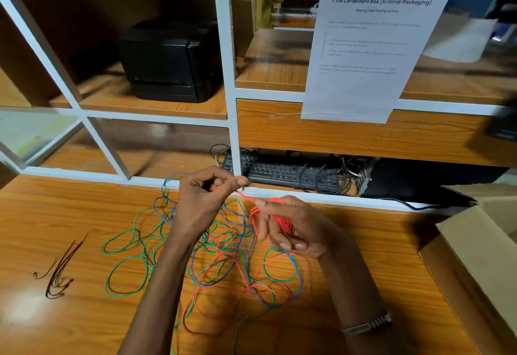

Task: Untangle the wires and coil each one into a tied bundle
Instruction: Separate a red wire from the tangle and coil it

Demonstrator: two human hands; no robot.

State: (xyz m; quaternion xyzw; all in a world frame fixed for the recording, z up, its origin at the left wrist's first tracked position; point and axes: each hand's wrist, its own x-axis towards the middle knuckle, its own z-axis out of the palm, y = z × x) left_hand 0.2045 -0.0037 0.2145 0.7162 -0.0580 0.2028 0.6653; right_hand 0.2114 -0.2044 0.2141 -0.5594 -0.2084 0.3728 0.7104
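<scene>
A loose tangle of thin green (123, 240), blue (298, 276) and red wires (251, 287) sprawls over the middle of the wooden table (70, 215). My right hand (291, 228) is closed around a small coil of red wire (281, 219) held above the tangle. A taut stretch of that red wire (244, 195) runs up and left to my left hand (207, 201), which pinches it between thumb and fingertips. The rest of the red wire trails down into the heap.
A bunch of dark brown ties (60, 273) lies at the left of the table. An open cardboard box (481, 248) stands at the right edge. Behind the white frame are a black keyboard (282, 171) with cables, a black printer (170, 61) and a hanging paper sheet (372, 47).
</scene>
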